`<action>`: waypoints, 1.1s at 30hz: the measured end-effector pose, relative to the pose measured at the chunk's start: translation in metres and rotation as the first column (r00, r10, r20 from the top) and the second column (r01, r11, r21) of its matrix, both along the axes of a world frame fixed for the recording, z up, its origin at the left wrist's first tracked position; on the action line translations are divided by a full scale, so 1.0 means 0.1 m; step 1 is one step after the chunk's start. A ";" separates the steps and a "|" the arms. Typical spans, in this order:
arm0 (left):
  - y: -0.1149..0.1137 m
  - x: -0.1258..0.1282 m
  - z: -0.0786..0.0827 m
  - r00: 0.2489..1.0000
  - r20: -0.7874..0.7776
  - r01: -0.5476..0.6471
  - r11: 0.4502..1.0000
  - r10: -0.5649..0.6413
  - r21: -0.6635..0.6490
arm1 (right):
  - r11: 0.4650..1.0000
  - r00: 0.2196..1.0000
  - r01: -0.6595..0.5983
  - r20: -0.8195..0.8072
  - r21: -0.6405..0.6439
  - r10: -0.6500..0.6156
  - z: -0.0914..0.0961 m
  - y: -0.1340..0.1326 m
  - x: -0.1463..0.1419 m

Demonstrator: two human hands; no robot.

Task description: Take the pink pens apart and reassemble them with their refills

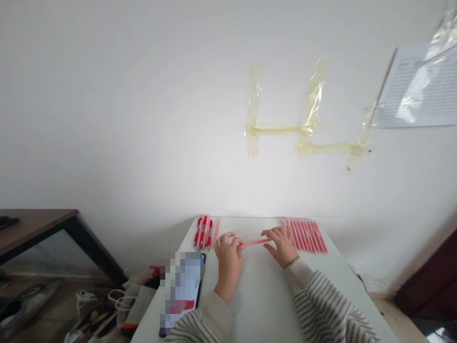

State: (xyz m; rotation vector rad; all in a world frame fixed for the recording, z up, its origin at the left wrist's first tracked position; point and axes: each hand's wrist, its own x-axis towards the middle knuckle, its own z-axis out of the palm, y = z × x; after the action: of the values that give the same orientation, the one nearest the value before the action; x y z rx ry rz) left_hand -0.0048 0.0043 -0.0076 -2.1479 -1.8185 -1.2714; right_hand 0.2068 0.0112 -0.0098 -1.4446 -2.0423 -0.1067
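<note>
My left hand [228, 259] and my right hand [282, 245] hold the two ends of one pink pen [254, 243] just above a small white table [264, 295]. Both hands pinch it with closed fingers. To the right of my right hand lies a row of several pink pen barrels [307, 236], side by side. Left of my left hand lies a small group of red and pink pens [205, 232] near the table's far edge.
A phone [183, 290] lies on the table's left side. A dark wooden table [35, 228] stands to the left, with bags and cables [117, 305] on the floor. The white wall behind carries yellowed tape [303, 128] and a sheet of paper [417, 90].
</note>
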 end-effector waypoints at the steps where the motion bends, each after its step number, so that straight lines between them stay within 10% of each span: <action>1: 0.00 0.00 0.00 1.000 -0.001 -0.001 1.000 0.001 0.004 | 1.000 1.000 -0.006 -0.007 -0.005 0.006 0.00 0.00 0.00; 33: 0.01 -0.01 0.01 0.999 0.002 -0.032 0.999 0.032 -0.013 | 0.999 0.999 0.038 0.000 0.025 -0.038 0.04 -0.01 -0.01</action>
State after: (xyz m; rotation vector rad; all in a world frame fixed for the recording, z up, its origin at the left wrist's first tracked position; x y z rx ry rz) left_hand -0.0060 0.0053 -0.0071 -2.1162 -1.8595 -1.2595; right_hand 0.2062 0.0099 -0.0053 -1.4689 -2.0073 -0.1481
